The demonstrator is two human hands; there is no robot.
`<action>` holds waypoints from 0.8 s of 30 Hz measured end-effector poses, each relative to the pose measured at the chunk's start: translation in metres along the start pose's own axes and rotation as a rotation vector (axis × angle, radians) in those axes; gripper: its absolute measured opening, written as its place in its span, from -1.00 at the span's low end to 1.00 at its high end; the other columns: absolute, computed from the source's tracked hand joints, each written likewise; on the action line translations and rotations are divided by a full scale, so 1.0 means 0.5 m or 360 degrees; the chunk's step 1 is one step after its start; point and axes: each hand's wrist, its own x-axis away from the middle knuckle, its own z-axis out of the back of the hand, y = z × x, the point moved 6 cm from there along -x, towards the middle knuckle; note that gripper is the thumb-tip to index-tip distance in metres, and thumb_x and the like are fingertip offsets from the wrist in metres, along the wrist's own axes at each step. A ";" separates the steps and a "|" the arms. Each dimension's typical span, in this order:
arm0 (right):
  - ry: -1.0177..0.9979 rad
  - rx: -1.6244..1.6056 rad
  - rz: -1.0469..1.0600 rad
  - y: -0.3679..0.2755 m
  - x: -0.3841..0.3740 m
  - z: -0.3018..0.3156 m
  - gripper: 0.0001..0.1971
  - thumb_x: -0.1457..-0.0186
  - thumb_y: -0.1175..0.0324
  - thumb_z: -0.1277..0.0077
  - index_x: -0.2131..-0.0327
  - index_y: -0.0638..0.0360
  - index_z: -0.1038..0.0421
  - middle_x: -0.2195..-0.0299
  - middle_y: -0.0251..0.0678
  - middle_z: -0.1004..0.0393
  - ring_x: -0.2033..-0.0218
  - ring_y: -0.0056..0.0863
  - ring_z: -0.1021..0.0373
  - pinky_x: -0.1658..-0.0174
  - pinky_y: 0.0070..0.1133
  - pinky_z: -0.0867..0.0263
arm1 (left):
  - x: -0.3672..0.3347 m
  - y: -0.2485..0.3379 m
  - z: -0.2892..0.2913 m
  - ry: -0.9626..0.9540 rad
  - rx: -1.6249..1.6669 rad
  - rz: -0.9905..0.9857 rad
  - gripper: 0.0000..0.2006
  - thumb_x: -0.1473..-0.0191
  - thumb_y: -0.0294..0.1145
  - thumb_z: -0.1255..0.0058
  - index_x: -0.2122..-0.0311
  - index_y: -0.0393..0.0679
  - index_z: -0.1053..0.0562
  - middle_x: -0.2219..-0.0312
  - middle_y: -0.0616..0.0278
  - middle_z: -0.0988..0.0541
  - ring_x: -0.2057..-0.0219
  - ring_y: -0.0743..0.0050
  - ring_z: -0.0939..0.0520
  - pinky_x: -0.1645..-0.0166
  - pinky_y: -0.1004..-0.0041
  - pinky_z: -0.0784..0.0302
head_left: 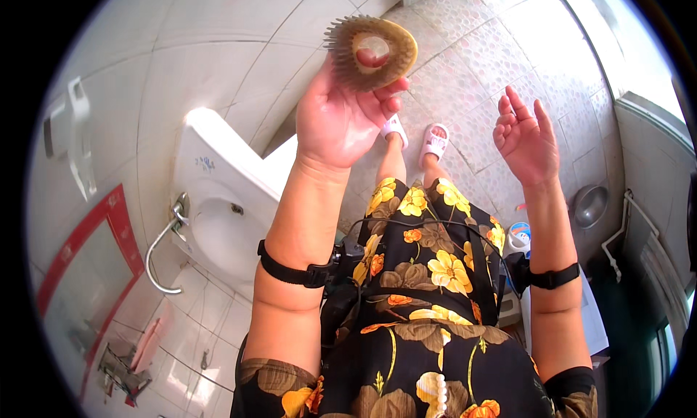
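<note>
Raised in front of me, my left hand (341, 120) is closed on a rounded brush (396, 37). Brownish bristles ring its face, its rim is yellowish, and a shiny see-through patch with a reddish tint lies in the centre. The fingers grip it from behind and below, so part of the hold is hidden. Over the floor to the right, my right hand (528, 138) has its palm up and fingers apart, a few of them slightly bent. Nothing shows in it.
A white washbasin (221, 207) with a curved metal tap (160, 247) is on the left, beside a red-framed mirror (91, 273). A metal bowl (589, 205) and white pipe (639, 214) are at the right. My pink slippers (435, 143) stand on the tiled floor (479, 76).
</note>
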 end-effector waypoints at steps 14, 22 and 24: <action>0.0205 -0.0051 0.0166 -0.008 -0.087 0.034 -0.50 -0.20 0.09 0.20 -0.09 0.26 -0.17 0.12 -0.29 -0.39 0.30 -0.64 -0.38 0.14 -0.57 -0.36 | -0.187 0.011 0.079 -0.0103 -0.0070 0.0387 -0.58 -0.17 -0.07 0.38 0.11 -0.10 -0.44 0.17 0.11 -0.48 0.20 0.12 -0.44 0.21 0.32 -0.34; 0.0332 -0.0032 0.0061 -0.034 -0.127 0.109 -0.50 -0.20 0.08 0.19 -0.09 0.22 -0.19 0.12 -0.30 -0.42 0.32 -0.64 -0.40 0.17 -0.56 -0.38 | -0.245 0.004 0.149 -0.0124 -0.0088 0.0322 -0.63 -0.20 -0.11 0.36 0.05 -0.08 -0.38 0.15 0.37 -0.47 0.17 0.10 -0.44 0.18 0.27 -0.33; 0.0352 -0.0007 0.0067 -0.053 -0.138 0.136 -0.50 -0.20 0.07 0.19 -0.09 0.21 -0.19 0.12 -0.31 -0.42 0.31 -0.65 -0.40 0.16 -0.57 -0.38 | -0.263 0.035 0.187 0.0002 -0.0233 0.0231 -0.64 -0.21 -0.13 0.35 0.07 -0.10 -0.38 0.15 0.34 -0.47 0.17 0.11 -0.45 0.15 0.27 -0.34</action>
